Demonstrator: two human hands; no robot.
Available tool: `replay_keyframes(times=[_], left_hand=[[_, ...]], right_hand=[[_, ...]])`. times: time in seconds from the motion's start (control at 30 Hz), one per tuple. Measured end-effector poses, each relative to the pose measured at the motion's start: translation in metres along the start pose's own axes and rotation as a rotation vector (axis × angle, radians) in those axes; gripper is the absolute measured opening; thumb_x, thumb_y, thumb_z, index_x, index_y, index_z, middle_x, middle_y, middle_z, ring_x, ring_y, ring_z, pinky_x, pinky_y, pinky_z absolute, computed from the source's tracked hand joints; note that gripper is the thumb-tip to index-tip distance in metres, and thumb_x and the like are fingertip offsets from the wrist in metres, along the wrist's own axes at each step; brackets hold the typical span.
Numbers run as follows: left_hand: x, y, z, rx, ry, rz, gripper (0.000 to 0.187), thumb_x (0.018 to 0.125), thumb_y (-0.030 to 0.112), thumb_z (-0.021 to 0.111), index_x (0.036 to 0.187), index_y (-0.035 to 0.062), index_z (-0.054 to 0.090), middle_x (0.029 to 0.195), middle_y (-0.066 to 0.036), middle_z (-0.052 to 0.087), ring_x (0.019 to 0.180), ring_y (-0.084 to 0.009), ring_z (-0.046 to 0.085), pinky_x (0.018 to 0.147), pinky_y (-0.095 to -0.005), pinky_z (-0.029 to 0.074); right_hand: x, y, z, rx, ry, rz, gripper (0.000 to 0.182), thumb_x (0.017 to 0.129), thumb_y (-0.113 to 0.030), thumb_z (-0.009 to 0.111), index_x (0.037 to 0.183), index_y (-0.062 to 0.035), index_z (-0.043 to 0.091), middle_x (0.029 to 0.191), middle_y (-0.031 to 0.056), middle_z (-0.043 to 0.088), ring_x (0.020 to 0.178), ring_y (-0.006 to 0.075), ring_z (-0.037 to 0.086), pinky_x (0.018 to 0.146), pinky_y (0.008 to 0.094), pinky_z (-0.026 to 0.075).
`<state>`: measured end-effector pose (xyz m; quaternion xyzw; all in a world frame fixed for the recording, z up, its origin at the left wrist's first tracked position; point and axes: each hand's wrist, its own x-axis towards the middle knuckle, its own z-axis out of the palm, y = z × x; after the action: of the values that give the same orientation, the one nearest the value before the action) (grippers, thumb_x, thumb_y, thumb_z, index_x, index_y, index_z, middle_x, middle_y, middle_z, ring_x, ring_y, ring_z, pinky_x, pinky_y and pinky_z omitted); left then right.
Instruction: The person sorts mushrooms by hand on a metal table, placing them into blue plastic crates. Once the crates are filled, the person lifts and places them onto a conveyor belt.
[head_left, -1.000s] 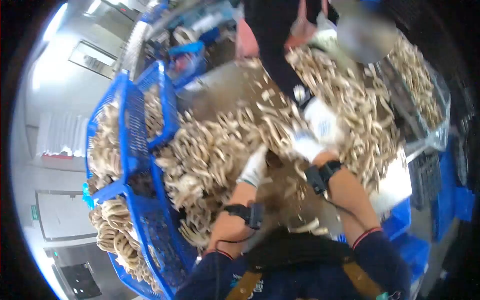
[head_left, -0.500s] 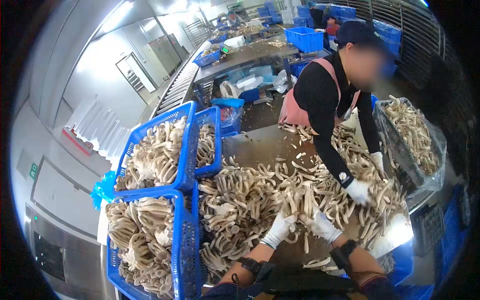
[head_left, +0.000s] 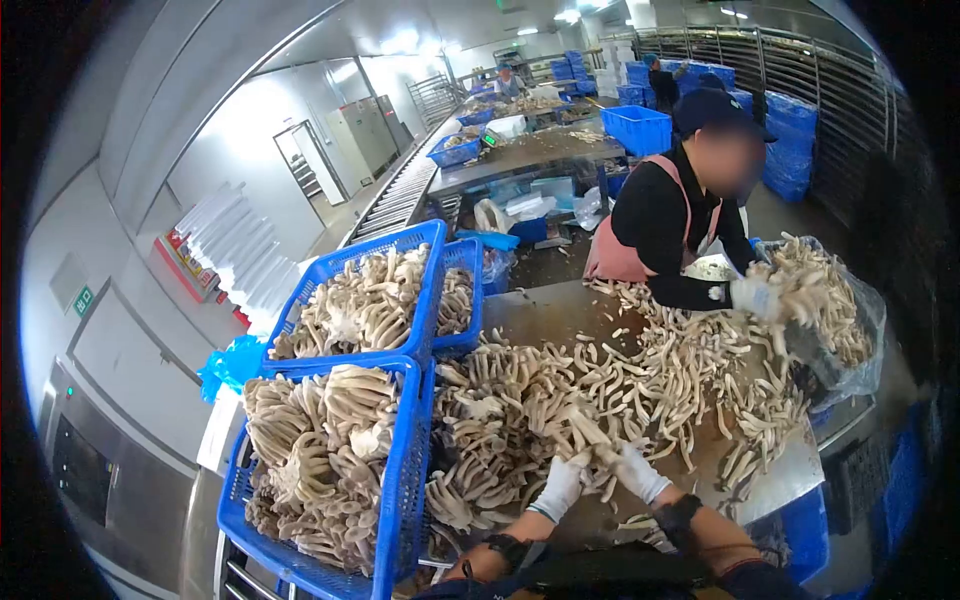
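My left hand [head_left: 562, 484], in a white glove, is closed around the lower end of a mushroom cluster [head_left: 582, 432]. Gloved likewise, my right hand [head_left: 637, 472] grips the same cluster from the other side, its fingers slightly blurred. Long pale stems point away from me. Just left of my hands lies a heap of clustered mushrooms [head_left: 480, 425] with grey-brown caps. Separate single mushrooms [head_left: 690, 365] are strewn over the metal table [head_left: 550, 300] ahead and to the right.
Blue baskets [head_left: 405, 480] full of mushroom clusters stand stacked at left. Across the table, a co-worker [head_left: 665, 215] in a pink apron holds mushrooms over a plastic-lined crate [head_left: 850, 320] at right. A roller conveyor [head_left: 400, 200] runs behind.
The co-worker's gloved hands have moved from the tabletop to the lined crate, carrying mushrooms. My view has shifted, and my hands still hold the cluster, now tilted more to the left.
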<state>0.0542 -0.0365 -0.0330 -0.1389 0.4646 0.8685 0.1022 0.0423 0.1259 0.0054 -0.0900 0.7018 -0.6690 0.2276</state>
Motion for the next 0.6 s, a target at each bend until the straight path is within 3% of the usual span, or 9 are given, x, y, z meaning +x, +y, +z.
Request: replay_keyframes(times=[0.1, 0.17, 0.2, 0.23, 0.27, 0.3, 0.43, 0.5, 0.6], left_hand=[[-0.006, 0.002, 0.005, -0.066, 0.125, -0.027, 0.012, 0.088, 0.008, 0.061, 0.1, 0.0053, 0.061, 0.079, -0.005, 0.062, 0.062, -0.0142, 0.058, 0.053, -0.026, 0.044], [0.001, -0.009, -0.019, -0.07, 0.069, -0.092, 0.01, 0.089, 0.008, 0.06, 0.098, 0.003, 0.06, 0.076, -0.007, 0.062, 0.06, -0.0147, 0.057, 0.053, -0.0273, 0.045], [0.005, -0.008, -0.024, -0.071, 0.036, -0.116, 0.01, 0.089, 0.008, 0.059, 0.097, 0.0019, 0.06, 0.075, -0.007, 0.062, 0.059, -0.015, 0.057, 0.053, -0.0279, 0.045], [-0.001, 0.003, -0.009, -0.206, 0.084, 0.02, 0.009, 0.09, 0.007, 0.058, 0.095, -0.0001, 0.06, 0.075, -0.008, 0.062, 0.058, -0.0152, 0.056, 0.051, -0.0282, 0.043], [-0.01, 0.018, -0.002, -0.151, 0.152, -0.014, 0.009, 0.09, 0.006, 0.057, 0.096, -0.0002, 0.06, 0.075, -0.007, 0.062, 0.057, -0.0146, 0.055, 0.051, -0.0278, 0.043], [-0.001, 0.011, -0.019, -0.109, 0.061, -0.061, 0.009, 0.09, 0.006, 0.057, 0.096, 0.0, 0.06, 0.076, -0.008, 0.063, 0.06, -0.0151, 0.057, 0.053, -0.0284, 0.045], [-0.019, 0.018, -0.008, -0.011, -0.108, -0.173, 0.014, 0.092, 0.012, 0.057, 0.104, 0.0047, 0.061, 0.088, -0.003, 0.066, 0.079, -0.0148, 0.064, 0.068, -0.0285, 0.053], [0.017, -0.017, -0.053, 0.033, -0.118, 0.024, 0.016, 0.092, 0.013, 0.058, 0.105, 0.0037, 0.061, 0.087, -0.003, 0.065, 0.08, -0.0149, 0.063, 0.071, -0.0297, 0.052], [0.011, -0.01, -0.048, -0.105, -0.097, -0.207, 0.019, 0.093, 0.014, 0.058, 0.107, 0.0011, 0.061, 0.087, -0.004, 0.065, 0.085, -0.0158, 0.063, 0.075, -0.0303, 0.051]], right_hand=[[0.016, 0.036, 0.007, -0.436, 0.205, -0.462, 0.051, 0.094, -0.03, 0.059, 0.128, 0.0052, 0.047, 0.096, 0.0066, 0.062, 0.085, 0.016, 0.056, 0.075, 0.0304, 0.047], [0.014, 0.029, -0.005, -0.465, 0.214, -0.305, 0.048, 0.09, -0.031, 0.063, 0.119, 0.006, 0.053, 0.094, 0.0098, 0.062, 0.081, 0.0187, 0.057, 0.071, 0.0318, 0.047], [0.007, -0.005, -0.012, -0.355, 0.183, -0.063, 0.045, 0.088, -0.03, 0.065, 0.112, 0.0066, 0.057, 0.093, 0.0133, 0.062, 0.08, 0.0207, 0.057, 0.07, 0.0328, 0.046], [0.009, -0.005, -0.016, -0.437, 0.265, -0.145, 0.042, 0.087, -0.029, 0.064, 0.109, 0.0065, 0.058, 0.096, 0.0189, 0.061, 0.086, 0.026, 0.059, 0.073, 0.035, 0.047], [0.006, -0.001, -0.018, -0.518, 0.345, -0.22, 0.039, 0.087, -0.028, 0.064, 0.105, 0.0064, 0.06, 0.1, 0.0245, 0.06, 0.092, 0.0312, 0.062, 0.076, 0.0373, 0.048], [0.01, 0.007, -0.015, -0.473, 0.419, -0.316, 0.037, 0.085, -0.023, 0.067, 0.108, 0.0041, 0.06, 0.098, 0.022, 0.061, 0.092, 0.0311, 0.06, 0.079, 0.0359, 0.047], [0.013, 0.003, -0.011, -0.041, 0.066, -0.204, 0.018, 0.092, -0.011, 0.06, 0.105, -0.0008, 0.058, 0.085, 0.002, 0.06, 0.078, 0.0118, 0.057, 0.068, 0.0262, 0.047], [0.006, -0.012, -0.019, 0.21, 0.04, -0.091, 0.02, 0.092, -0.011, 0.06, 0.109, -0.0027, 0.055, 0.084, 0.0017, 0.059, 0.073, 0.0099, 0.055, 0.061, 0.0246, 0.045], [0.011, 0.001, -0.017, 0.212, 0.012, -0.101, 0.022, 0.091, -0.009, 0.06, 0.112, -0.0039, 0.052, 0.085, 0.0011, 0.06, 0.067, 0.0084, 0.052, 0.054, 0.023, 0.042]])
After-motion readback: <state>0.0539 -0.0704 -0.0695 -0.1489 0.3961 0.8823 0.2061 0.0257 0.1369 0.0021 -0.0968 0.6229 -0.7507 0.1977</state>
